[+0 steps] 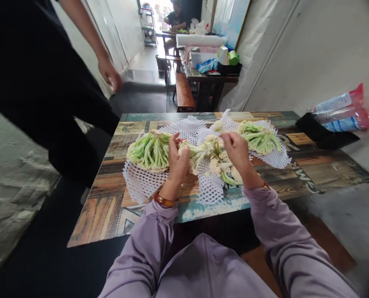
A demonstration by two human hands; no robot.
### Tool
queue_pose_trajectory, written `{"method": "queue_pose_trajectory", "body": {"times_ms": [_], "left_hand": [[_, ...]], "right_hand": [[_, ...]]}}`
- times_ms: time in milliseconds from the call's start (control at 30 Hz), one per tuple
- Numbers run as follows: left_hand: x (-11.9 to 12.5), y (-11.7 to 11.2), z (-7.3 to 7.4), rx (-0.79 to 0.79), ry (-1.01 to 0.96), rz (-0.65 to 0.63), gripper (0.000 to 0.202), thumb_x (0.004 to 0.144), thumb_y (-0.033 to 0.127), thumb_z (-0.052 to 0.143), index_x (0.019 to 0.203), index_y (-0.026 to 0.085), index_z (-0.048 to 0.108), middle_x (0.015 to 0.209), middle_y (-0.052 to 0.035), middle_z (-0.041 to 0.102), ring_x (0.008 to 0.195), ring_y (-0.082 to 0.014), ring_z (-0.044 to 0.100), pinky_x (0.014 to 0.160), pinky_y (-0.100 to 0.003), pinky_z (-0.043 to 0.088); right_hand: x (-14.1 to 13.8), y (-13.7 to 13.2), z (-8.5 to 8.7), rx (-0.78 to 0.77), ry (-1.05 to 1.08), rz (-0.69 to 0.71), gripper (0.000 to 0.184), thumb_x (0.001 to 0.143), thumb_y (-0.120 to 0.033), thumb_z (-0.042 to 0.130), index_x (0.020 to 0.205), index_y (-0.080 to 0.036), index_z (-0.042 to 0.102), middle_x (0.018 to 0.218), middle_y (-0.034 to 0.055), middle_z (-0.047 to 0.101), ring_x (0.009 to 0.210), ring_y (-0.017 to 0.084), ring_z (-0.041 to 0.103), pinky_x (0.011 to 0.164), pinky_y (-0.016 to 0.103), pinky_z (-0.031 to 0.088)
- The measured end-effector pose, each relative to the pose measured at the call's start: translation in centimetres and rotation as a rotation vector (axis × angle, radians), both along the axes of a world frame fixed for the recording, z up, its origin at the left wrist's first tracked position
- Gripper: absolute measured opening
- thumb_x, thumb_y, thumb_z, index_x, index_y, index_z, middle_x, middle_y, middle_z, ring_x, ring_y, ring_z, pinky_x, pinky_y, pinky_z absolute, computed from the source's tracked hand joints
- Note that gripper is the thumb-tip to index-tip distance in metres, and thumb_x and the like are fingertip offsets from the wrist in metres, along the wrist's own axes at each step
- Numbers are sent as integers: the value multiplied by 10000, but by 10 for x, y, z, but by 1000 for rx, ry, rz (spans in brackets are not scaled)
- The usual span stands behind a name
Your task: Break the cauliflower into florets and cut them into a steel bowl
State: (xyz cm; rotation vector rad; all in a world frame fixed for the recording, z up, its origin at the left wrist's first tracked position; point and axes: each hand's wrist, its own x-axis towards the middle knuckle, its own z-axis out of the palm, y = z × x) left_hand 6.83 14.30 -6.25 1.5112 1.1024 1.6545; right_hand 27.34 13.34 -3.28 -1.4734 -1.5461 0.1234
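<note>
My left hand (177,157) and my right hand (236,150) both grip one cauliflower piece (203,150) with pale florets and green stalks, held just above the wooden table (110,203). White foam netting (141,184) is spread under it. An upturned cauliflower head (149,151) lies on the netting to the left of my left hand. Another green-stalked cauliflower piece (259,138) lies on netting to the right of my right hand. Loose florets (226,169) lie below my right hand.
A person in black (48,95) stands at the table's left, one hand (110,76) hanging. A black tray (324,132) with plastic packets (342,111) sits at the far right. Behind are a bench (183,93), a cluttered table (212,68) and a seated person (176,18).
</note>
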Motion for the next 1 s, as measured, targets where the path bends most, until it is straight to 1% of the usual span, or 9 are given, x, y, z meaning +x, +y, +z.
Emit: {"method": "queue_pose_trajectory", "body": {"times_ms": [100,200,333,400,533,667,800,900,1000], "left_hand": [[0,-1,7,105,6,19,536,833,184,544,1352,255,431,1149,-70,562,1123,-215,583,1024,-410,475],[0,-3,12,233,60,45,580,820,193,580,1375,241,420,1176,-77,556,1166,-234,567,1064,-439,449],[0,-6,13,320,164,55,599,830,206,593,1401,236,416,1216,-90,551,1181,-246,550,1070,-465,439],[0,-7,12,342,215,29,595,845,215,585,1413,236,411,1218,-92,555,1160,-242,554,1053,-466,451],[0,-8,11,403,339,7,659,866,288,621,1466,256,350,1310,-110,534,1212,-257,533,1081,-498,433],[-1,-5,10,391,402,71,807,834,421,706,1501,268,278,1511,-150,388,1428,-323,356,1192,-567,290],[-3,0,3,309,400,107,581,903,361,615,1422,237,386,1454,-152,452,1407,-301,395,1192,-552,297],[-5,2,2,277,403,132,402,914,287,571,1301,208,501,1306,-133,554,1284,-267,506,1141,-512,382],[-6,2,6,316,403,182,337,905,247,561,1237,189,548,1260,-128,574,1248,-252,525,1128,-489,402]], "right_hand": [[5,-5,4,-44,-323,28,312,970,-431,531,1059,-210,732,1050,120,684,1050,277,612,978,432,463],[-4,-13,9,18,-379,76,345,981,-345,517,1271,-217,654,1255,132,638,1194,282,564,1064,467,428],[-22,-20,17,82,-452,446,465,961,-352,570,1409,-231,533,1371,100,595,1283,244,528,1100,437,431],[-28,-21,15,50,-511,524,504,930,-347,629,1407,-216,535,1343,109,620,1250,259,555,1072,449,451],[-32,-19,0,-21,-494,470,454,932,-333,627,1363,-199,582,1270,123,677,1161,276,625,998,443,490],[-29,-6,-13,-18,-290,286,399,950,-393,578,1309,-227,626,1261,105,695,1162,274,636,1019,431,483],[-21,16,-10,-28,-98,16,451,962,-467,518,1340,-234,599,1266,105,693,1132,287,641,987,455,492],[-21,32,-6,-46,-193,-9,458,969,-425,512,1365,-208,586,1287,132,677,1151,301,620,999,467,470],[-28,41,-2,-122,-402,27,438,945,-321,563,1358,-181,603,1265,163,678,1157,322,603,1007,476,450]]}}
